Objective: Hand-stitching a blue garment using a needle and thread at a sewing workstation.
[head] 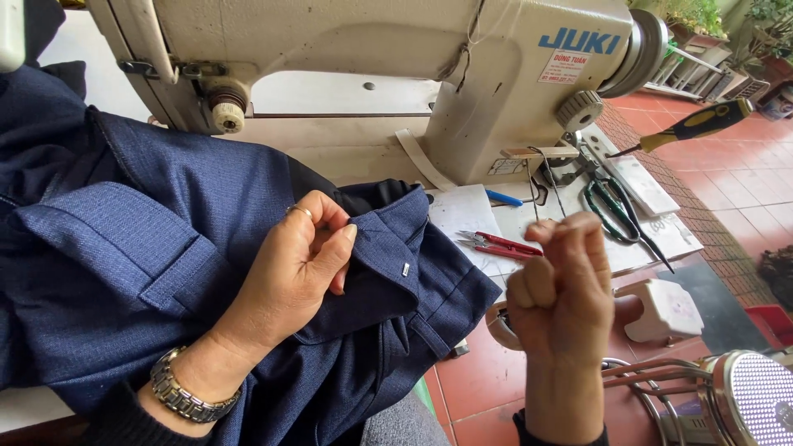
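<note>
While the left hand [301, 256] pinches a fold of the navy trousers [165, 264] between thumb and fingers at centre frame, we note the right hand [562, 285] raised at right of centre, curled closed with fingertips pressed together. It appears to hold a thin thread or needle; we cannot tell which.

Garment: draped over lap and table edge, filling the left half of the frame. A small metal hook fastener [405, 269] shows on the waistband flap just beside the left thumb.

Risks, as we judge them:
- Loosening the pinch would let the fold slip, and the heavy cloth hanging toward lower centre would drag it down.
- A wide pull to the right could snag on the red thread snips [500, 244] or the green-handled scissors [615, 215] lying near.
- Any needle point sits close to the left fingertips.

Room: the sewing machine [396, 74] closes off the top of the frame. A wire-framed metal object [727, 396] crowds the lower right. Open space remains between the hands, above the red floor tiles [479, 380].
</note>
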